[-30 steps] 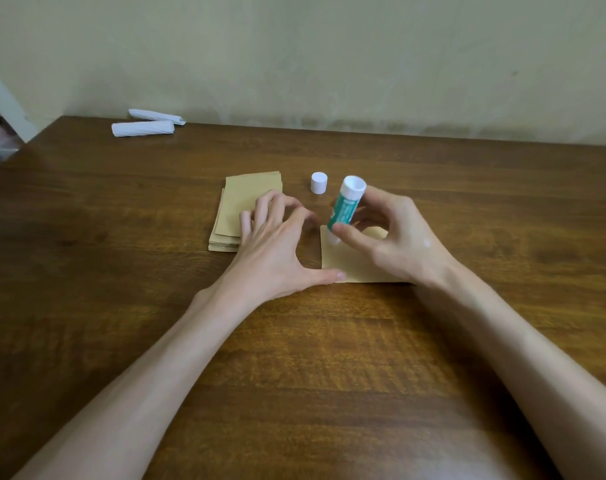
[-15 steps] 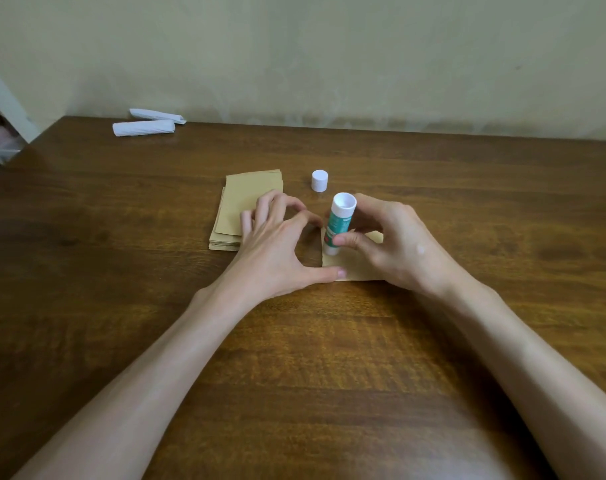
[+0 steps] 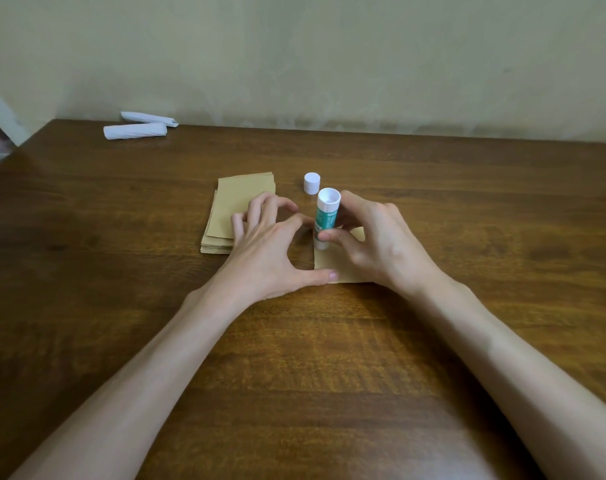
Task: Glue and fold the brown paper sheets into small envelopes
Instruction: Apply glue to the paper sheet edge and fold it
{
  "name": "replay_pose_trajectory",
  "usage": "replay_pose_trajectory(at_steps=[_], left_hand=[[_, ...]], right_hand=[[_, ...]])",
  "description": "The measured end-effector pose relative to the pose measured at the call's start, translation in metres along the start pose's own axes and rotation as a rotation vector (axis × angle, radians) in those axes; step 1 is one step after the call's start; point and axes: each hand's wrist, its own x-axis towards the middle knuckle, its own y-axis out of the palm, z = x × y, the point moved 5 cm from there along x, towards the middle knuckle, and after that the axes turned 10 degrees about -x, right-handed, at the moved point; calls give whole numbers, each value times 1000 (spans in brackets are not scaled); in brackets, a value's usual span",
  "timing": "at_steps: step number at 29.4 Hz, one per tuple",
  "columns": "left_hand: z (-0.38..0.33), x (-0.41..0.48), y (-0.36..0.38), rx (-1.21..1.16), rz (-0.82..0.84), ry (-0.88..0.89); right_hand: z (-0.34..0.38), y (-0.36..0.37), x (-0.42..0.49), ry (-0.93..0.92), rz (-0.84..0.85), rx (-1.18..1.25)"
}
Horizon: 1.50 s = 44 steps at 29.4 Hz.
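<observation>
Sheet of brown paper on table, partly under my right hand, which pinches glue stick upright on its left edge. Left hand spread, thumb pressing near corner.

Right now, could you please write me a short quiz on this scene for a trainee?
1. True or false: the white cap stands on the table, off the glue stick.
2. What does the thumb of the left hand press down?
3. Which hand grips the glue stick? A) left hand B) right hand C) both

Key: 1 true; 2 the single brown sheet; 3 B.
</observation>
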Motion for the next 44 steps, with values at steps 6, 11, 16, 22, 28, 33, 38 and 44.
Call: replay_pose_trajectory(at_steps=[6, 11, 16, 22, 28, 33, 38, 44], left_hand=[[0, -1, 0, -4, 5, -22], [0, -1, -1, -5, -1, -37], [-1, -1, -1, -3, -3, -47], [-1, -1, -2, -17, 10, -71], [-1, -2, -3, 1, -1, -58], [-1, -2, -4, -1, -16, -51], [-2, -2, -4, -2, -28, -38], [-2, -2, -3, 4, -20, -24]], right_hand=[[-1, 0, 9, -1, -9, -34], [-5, 1, 14, 0, -27, -20], [-11, 4, 18, 24, -41, -8], [-18, -2, 15, 63, -133, 190], [-9, -21, 6, 9, -22, 252], [-1, -8, -8, -29, 37, 152], [1, -6, -9, -52, 47, 74], [-2, -2, -3, -13, 31, 28]])
